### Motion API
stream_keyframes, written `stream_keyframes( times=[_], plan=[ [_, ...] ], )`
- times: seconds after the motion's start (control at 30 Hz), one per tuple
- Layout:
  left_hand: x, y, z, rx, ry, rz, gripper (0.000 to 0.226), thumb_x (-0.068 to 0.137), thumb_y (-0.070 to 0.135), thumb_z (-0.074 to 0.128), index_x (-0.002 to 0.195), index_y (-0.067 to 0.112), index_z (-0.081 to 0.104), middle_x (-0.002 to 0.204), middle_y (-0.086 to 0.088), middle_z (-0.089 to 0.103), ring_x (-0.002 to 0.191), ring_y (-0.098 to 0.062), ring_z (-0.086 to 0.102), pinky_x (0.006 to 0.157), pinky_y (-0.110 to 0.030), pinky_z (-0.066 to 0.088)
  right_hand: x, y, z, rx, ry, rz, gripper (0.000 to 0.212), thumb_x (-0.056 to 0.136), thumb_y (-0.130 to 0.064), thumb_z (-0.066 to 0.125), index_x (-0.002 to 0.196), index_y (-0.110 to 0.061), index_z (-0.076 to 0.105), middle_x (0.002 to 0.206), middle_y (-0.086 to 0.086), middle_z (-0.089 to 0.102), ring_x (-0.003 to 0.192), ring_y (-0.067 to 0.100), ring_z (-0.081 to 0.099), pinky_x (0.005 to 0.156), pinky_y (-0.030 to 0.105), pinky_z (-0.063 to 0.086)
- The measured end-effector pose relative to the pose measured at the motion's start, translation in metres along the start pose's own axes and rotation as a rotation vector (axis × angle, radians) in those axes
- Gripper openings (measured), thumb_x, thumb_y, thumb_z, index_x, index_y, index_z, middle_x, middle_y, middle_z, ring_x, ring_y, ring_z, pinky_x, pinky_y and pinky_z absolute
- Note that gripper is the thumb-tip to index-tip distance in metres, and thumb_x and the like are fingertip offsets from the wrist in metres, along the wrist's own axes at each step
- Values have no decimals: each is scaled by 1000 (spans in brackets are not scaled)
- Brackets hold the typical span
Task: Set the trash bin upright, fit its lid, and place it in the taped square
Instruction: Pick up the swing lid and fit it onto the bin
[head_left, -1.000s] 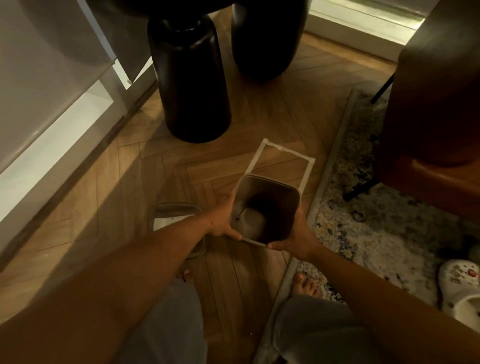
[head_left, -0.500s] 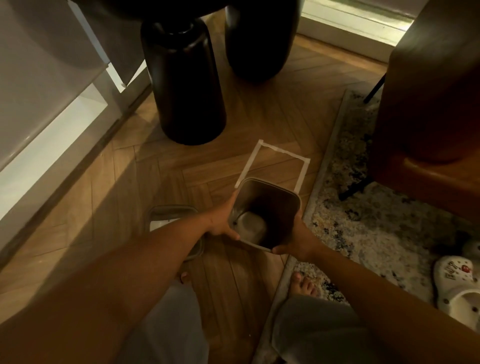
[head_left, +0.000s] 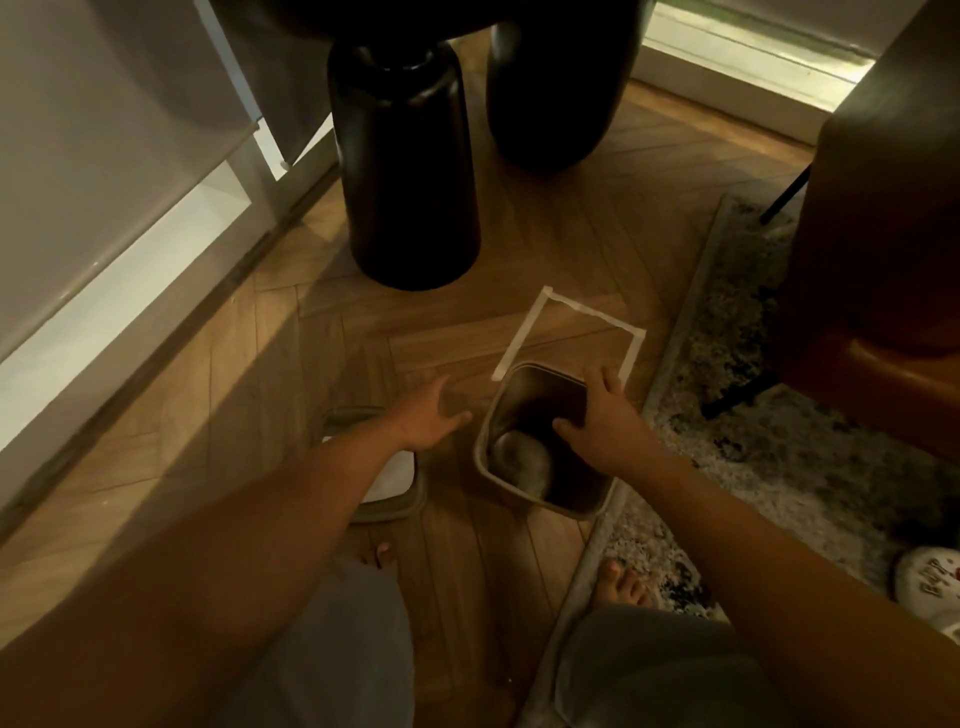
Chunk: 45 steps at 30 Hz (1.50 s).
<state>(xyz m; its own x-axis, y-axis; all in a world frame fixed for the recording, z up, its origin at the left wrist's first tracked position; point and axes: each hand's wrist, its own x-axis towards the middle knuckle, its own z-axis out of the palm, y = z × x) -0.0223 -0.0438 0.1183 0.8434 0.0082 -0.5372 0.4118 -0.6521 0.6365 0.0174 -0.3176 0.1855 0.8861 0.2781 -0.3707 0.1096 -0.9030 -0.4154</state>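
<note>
Bin (head_left: 524, 400): upright, top uncovered, at the 6 o'clock edge of the taped square (head_left: 522, 335).
Lid (head_left: 395, 475): flat on the floor (head_left: 249, 415), at 9 o'clock of the bin.
Left hand (head_left: 428, 421): fingers apart, holding nothing, above the floor between lid and bin.
Right hand (head_left: 602, 421): fingers spread over the bin's 3 o'clock rim, not clamped.

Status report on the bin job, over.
Left hand open, clear of bin. Right hand spread on bin rim. Bin upright, lidless, at taped square near edge; lid on floor beside it.
</note>
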Motion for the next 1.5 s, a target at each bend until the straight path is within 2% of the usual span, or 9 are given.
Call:
stream_keyframes(
  times=[0.23, 0.4, 0.53, 0.77, 0.93, 1.07, 1.23, 1.37, 1.5],
  plan=[
    [-23, -64, -40, -61, 199, -164, 75, 94, 52, 59, 151, 11, 36, 150, -12, 46, 134, -31, 47, 105, -39, 41, 24, -60, 8, 154, -76, -172, 71, 94, -32, 68, 156, -21, 33, 136, 12, 61, 84, 8, 69, 68, 14, 43],
    [-51, -113, -57, -187, 301, -239, 41, 101, 31, 55, 129, 2, 58, 126, -20, 62, 114, -36, 59, 84, -32, 43, 38, -115, 39, 257, -138, -204, 63, 96, -26, 66, 153, -18, 40, 120, 14, 68, 95, 24, 72, 78, 34, 60],
    [-75, -156, -63, -258, 317, -398, 45, 105, 37, 46, 134, 4, 56, 136, -18, 56, 122, -33, 54, 93, -32, 39, 52, -154, 83, 211, -182, -219, 62, 96, -37, 64, 152, -20, 43, 142, 8, 60, 122, 26, 61, 92, 31, 48],
    [-86, -215, -48, -394, 245, -514, 36, 106, 25, 46, 131, 3, 58, 138, -19, 55, 119, -28, 55, 97, -31, 39, 65, -196, 180, 254, -346, -177, 50, 97, -28, 65, 143, -15, 53, 137, 8, 62, 123, 25, 60, 93, 29, 47],
    [-79, -231, -28, -679, 227, -502, 46, 103, 45, 45, 129, 13, 64, 128, -16, 64, 115, -33, 61, 102, -41, 46, 61, -204, 248, 250, -493, -113, 51, 99, -25, 63, 146, -10, 51, 144, 10, 58, 128, 24, 56, 99, 27, 43],
    [-67, -247, -22, -979, 234, -589, 64, 100, 60, 39, 119, 6, 66, 107, -17, 69, 88, -28, 64, 74, -39, 53, 59, -204, 287, 241, -653, -45, 52, 104, -30, 52, 152, -11, 43, 152, 11, 49, 135, 27, 50, 109, 33, 40],
    [-67, -262, -22, -1032, 81, -618, 75, 97, 69, 29, 138, 11, 55, 135, -14, 59, 120, -37, 58, 87, -43, 48, 59, -210, 308, 466, -746, 153, 51, 104, -22, 49, 153, -8, 42, 151, 13, 50, 134, 32, 51, 110, 39, 43],
    [-67, -247, -23, -995, -7, -583, 67, 99, 66, 26, 132, 18, 58, 127, -1, 59, 103, -19, 60, 76, -35, 49, 55, -221, 303, 622, -821, 198, 28, 100, -3, 52, 123, -11, 64, 99, 9, 71, 87, 23, 68, 72, 27, 55],
    [-70, -230, -31, -797, 10, -490, 71, 100, 64, 22, 131, 16, 64, 131, -8, 63, 116, -20, 60, 97, -37, 47, 52, -232, 289, 610, -767, 184, 28, 99, -4, 56, 126, -2, 61, 100, 21, 69, 81, 30, 63, 61, 28, 48]
  ],
)
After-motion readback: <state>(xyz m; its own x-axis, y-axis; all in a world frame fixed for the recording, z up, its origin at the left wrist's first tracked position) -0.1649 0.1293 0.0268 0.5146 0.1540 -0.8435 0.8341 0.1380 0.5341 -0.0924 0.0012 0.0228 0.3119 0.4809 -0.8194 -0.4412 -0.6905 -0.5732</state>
